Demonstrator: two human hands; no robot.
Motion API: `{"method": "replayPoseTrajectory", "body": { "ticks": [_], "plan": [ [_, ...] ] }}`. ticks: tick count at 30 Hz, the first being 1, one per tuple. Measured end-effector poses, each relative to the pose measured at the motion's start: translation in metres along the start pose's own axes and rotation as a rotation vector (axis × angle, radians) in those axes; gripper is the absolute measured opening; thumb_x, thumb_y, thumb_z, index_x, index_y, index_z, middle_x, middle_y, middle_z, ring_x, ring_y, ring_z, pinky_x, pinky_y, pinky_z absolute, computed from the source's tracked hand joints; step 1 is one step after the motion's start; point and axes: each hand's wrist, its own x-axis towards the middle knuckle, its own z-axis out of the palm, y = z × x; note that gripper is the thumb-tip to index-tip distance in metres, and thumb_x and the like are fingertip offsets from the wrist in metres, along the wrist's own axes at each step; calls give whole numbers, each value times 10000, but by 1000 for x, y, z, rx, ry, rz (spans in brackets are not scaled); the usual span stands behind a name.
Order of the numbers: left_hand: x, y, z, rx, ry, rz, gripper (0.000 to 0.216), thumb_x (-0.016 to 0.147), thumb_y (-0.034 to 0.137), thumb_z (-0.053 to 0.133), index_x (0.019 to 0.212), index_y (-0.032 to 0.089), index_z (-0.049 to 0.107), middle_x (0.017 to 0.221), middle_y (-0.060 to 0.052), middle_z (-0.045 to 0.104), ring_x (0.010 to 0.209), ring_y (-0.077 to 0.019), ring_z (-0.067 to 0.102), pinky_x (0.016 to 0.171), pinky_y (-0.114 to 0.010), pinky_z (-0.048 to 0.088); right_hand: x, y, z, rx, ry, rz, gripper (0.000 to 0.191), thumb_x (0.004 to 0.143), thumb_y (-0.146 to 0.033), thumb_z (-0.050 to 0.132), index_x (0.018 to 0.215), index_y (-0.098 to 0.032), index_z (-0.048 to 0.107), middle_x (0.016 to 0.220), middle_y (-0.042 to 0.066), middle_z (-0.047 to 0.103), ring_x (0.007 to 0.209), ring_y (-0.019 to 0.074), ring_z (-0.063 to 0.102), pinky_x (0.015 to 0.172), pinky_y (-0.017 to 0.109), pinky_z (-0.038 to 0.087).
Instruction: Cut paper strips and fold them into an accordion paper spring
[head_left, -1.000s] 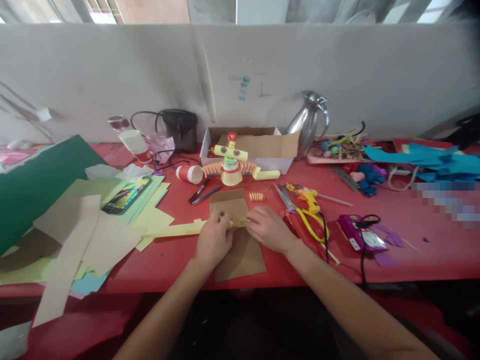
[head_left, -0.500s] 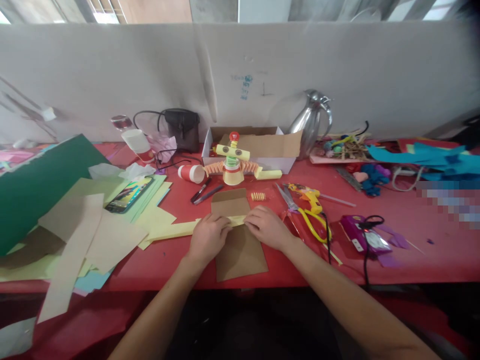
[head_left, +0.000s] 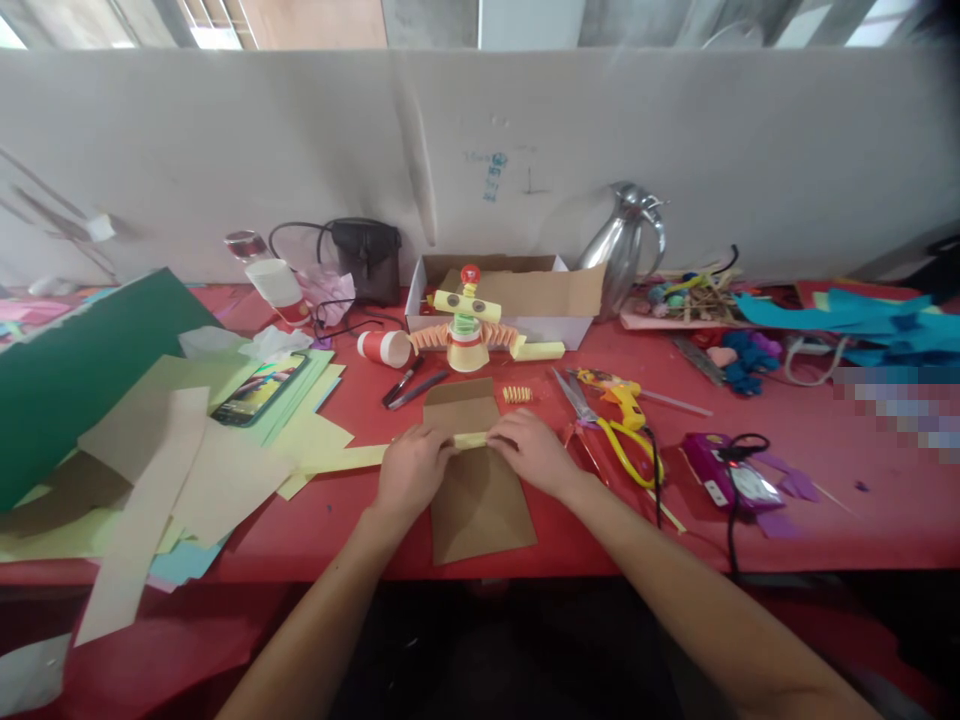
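Between both hands a yellow paper strip (head_left: 470,440) runs across a piece of brown cardboard (head_left: 480,510). My left hand (head_left: 414,468) is closed on the strip, thumb and fingers pinching it; the strip's tail stretches out to the left under that hand. My right hand (head_left: 529,452) pinches its right end. Just above the cardboard lies a small coiled yellow paper spring (head_left: 517,395). Behind it stands a paper figure (head_left: 468,335) with a yellow head, pleated orange arms and a cup body. Two pens (head_left: 418,388) rest left of the cardboard.
Scissors (head_left: 626,450) and a yellow glue gun (head_left: 626,400) lie to the right, by a purple box (head_left: 724,472) with a cable. Paper sheets (head_left: 225,470) and a phone (head_left: 260,390) cover the left. A metal jug (head_left: 619,250) and an open box (head_left: 517,330) stand behind.
Both hands keep their pinch on the yellow strip, with only slight finger shifts. The strip between them looks narrower and straighter. Everything else stays put.
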Motion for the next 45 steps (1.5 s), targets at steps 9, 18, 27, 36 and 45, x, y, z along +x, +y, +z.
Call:
{"method": "replayPoseTrajectory", "body": {
  "ticks": [9, 18, 27, 36, 45],
  "plan": [
    [2, -12, -2, 5, -49, 36, 121, 865, 203, 557, 814, 215, 666, 870, -43, 690, 861, -209, 623, 715, -300, 458, 8, -2, 1, 23, -34, 124, 98, 868, -158, 628, 813, -184, 706, 817, 42, 687, 825, 189, 570, 773, 314, 418],
    [20, -5, -12, 146, -261, -106, 216, 933, 273, 458, 908, 192, 657, 958, -88, 683, 925, -222, 632, 691, -279, 442, 15, -6, -1, 14, -65, 245, 100, 851, -162, 630, 808, -188, 717, 809, 40, 707, 790, 170, 604, 755, 279, 406],
    [25, -10, -9, 86, -271, -172, 193, 924, 284, 471, 913, 214, 651, 1038, -81, 687, 995, -215, 620, 739, -268, 431, 23, -6, -2, -41, -125, 273, 112, 845, -166, 603, 793, -194, 697, 781, 29, 707, 769, 163, 611, 696, 244, 378],
    [34, -14, -12, 78, -315, -162, 128, 865, 323, 532, 855, 228, 618, 873, -47, 697, 821, -222, 639, 624, -282, 375, 30, -10, -1, -125, -186, 321, 91, 825, -172, 593, 797, -191, 678, 808, 55, 717, 773, 174, 630, 669, 242, 370],
    [49, -18, -18, 13, -425, -196, 107, 786, 336, 597, 782, 232, 619, 804, -27, 684, 780, -200, 626, 584, -271, 346, 32, -11, 1, -166, -207, 349, 72, 816, -169, 585, 807, -199, 650, 778, 37, 692, 757, 173, 622, 627, 244, 344]
  ]
}}
